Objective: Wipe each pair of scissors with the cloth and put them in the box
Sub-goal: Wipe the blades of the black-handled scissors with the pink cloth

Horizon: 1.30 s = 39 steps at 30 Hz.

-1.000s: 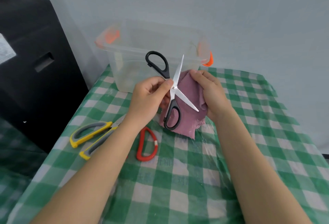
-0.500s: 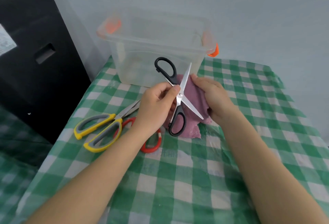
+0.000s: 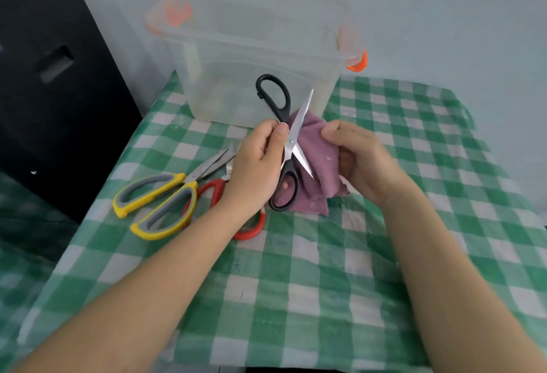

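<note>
Your left hand (image 3: 257,162) pinches the black-handled scissors (image 3: 284,141) at the pivot, blades spread, above the tabletop (image 3: 296,284). Your right hand (image 3: 359,159) grips the purple cloth (image 3: 319,159) just behind the blades. The clear box (image 3: 251,76) stands beyond; yellow-handled scissors (image 3: 159,204) and red-handled scissors (image 3: 248,230) lie left.

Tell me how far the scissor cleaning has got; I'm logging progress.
Done: nothing shows in the clear box. In hand: the left hand holds the black scissors, blades open, against the purple cloth gripped by the right hand. Left: the yellow scissors and red scissors lie on the checked tablecloth.
</note>
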Each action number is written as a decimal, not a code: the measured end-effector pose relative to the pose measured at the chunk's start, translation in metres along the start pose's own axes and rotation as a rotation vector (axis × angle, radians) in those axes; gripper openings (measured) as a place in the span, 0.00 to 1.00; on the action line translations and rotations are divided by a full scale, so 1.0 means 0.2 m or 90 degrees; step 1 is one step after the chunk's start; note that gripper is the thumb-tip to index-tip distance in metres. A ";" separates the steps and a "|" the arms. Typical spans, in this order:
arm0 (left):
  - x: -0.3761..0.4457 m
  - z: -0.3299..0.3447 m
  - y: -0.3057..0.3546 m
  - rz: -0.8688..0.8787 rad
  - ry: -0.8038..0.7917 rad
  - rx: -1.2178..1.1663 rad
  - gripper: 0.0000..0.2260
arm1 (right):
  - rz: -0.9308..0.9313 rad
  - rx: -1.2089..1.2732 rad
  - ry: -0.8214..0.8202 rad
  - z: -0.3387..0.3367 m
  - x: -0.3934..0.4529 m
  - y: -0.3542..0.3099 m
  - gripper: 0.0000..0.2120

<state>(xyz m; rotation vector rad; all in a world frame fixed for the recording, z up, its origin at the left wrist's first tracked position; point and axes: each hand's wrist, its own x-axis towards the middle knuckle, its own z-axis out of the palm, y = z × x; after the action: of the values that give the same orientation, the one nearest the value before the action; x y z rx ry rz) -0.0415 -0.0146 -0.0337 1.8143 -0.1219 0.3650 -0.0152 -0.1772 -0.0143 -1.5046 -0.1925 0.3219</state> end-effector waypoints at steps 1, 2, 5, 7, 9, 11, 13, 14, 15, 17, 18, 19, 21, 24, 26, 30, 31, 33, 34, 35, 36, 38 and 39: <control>-0.01 0.00 -0.01 -0.004 -0.010 0.012 0.14 | 0.000 -0.016 -0.010 0.00 -0.01 0.01 0.05; -0.01 0.01 -0.01 -0.010 -0.019 0.020 0.13 | -0.003 -0.030 -0.018 0.01 -0.02 0.02 0.03; -0.03 0.01 -0.02 -0.038 -0.033 0.021 0.12 | -0.010 -0.058 -0.028 0.02 -0.04 0.04 0.05; -0.03 0.01 -0.03 -0.058 -0.037 -0.005 0.11 | -0.011 -0.059 -0.003 0.03 -0.04 0.05 0.04; -0.03 0.01 -0.04 -0.084 -0.042 -0.045 0.11 | -0.006 -0.051 0.038 0.04 -0.03 0.05 0.02; -0.02 0.00 -0.04 -0.106 -0.058 -0.101 0.11 | -0.005 -0.043 0.086 0.05 -0.03 0.05 0.07; -0.01 -0.01 -0.04 -0.119 -0.083 -0.141 0.07 | -0.010 -0.019 0.123 0.06 -0.04 0.03 0.07; -0.01 -0.01 -0.03 -0.127 -0.096 -0.146 0.06 | -0.019 -0.001 0.137 0.07 -0.04 0.03 0.06; -0.01 -0.02 -0.02 -0.135 -0.106 -0.144 0.05 | -0.028 0.013 0.149 0.07 -0.04 0.03 0.05; -0.02 -0.02 -0.02 -0.142 -0.121 -0.142 0.04 | -0.050 0.021 0.163 0.08 -0.04 0.03 0.03; -0.02 -0.02 -0.02 -0.141 -0.124 -0.145 0.04 | -0.059 0.017 0.160 0.08 -0.04 0.03 0.03; -0.03 -0.02 -0.02 -0.136 -0.124 -0.145 0.06 | -0.067 0.011 0.153 0.08 -0.05 0.03 0.04; -0.04 -0.01 -0.03 -0.123 -0.114 -0.137 0.08 | -0.084 -0.011 0.139 0.09 -0.06 0.04 0.05; -0.04 0.00 -0.04 -0.093 -0.090 -0.106 0.07 | -0.122 -0.051 0.123 0.09 -0.06 0.05 0.05; -0.04 0.00 -0.03 -0.068 -0.078 -0.078 0.06 | -0.145 -0.079 0.115 0.09 -0.05 0.06 0.04; -0.03 0.02 -0.04 -0.030 -0.056 -0.019 0.03 | -0.170 -0.135 0.129 0.08 -0.03 0.08 0.03; -0.03 0.02 -0.04 -0.028 -0.056 -0.011 0.03 | -0.174 -0.145 0.140 0.09 -0.02 0.09 0.04; -0.03 0.02 -0.04 -0.028 -0.059 -0.016 0.05 | -0.188 -0.157 0.171 0.10 -0.01 0.09 0.07; -0.03 0.01 -0.04 -0.035 -0.066 -0.027 0.06 | -0.193 -0.149 0.187 0.11 -0.01 0.09 0.08; -0.03 0.01 -0.04 -0.044 -0.070 -0.041 0.07 | -0.196 -0.137 0.204 0.12 -0.01 0.09 0.10; -0.02 0.01 -0.04 -0.052 -0.073 -0.049 0.08 | -0.195 -0.126 0.218 0.12 0.00 0.09 0.12; -0.02 0.00 -0.04 -0.062 -0.082 -0.044 0.10 | -0.179 -0.118 0.233 0.13 0.00 0.10 0.13; -0.02 0.00 -0.05 -0.067 -0.094 -0.044 0.11 | -0.163 -0.114 0.236 0.13 0.00 0.10 0.13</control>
<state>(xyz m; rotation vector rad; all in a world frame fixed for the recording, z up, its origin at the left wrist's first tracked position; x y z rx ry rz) -0.0427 -0.0133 -0.0440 1.7701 -0.1391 0.1513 -0.0251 -0.1515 -0.0329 -1.6663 -0.1179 -0.1838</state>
